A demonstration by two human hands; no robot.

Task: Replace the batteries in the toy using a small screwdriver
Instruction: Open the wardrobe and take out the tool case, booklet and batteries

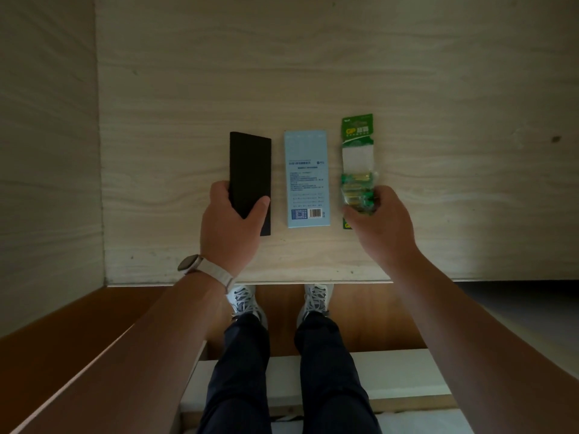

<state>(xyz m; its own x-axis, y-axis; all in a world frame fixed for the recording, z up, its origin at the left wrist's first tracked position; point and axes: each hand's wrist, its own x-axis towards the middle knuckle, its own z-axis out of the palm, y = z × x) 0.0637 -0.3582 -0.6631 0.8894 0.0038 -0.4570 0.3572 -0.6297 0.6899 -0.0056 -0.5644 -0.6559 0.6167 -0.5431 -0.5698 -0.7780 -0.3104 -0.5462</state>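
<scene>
Three items lie side by side on a pale wooden table (313, 73). A flat black rectangular case (249, 164) lies on the left; my left hand (232, 227) grips its near end, thumb on one edge and fingers on the other. A light blue box (307, 170) with printed text and a barcode lies in the middle, untouched. On the right is a green pack of batteries (357, 164); my right hand (379, 223) pinches its near end, where the plastic is crumpled. No toy or screwdriver is visible in the open.
The table's near edge (282, 281) runs across the middle of the view. A pale wall panel (47, 136) stands at the left. Below the edge are my legs and white shoes (244, 300) on a brown floor.
</scene>
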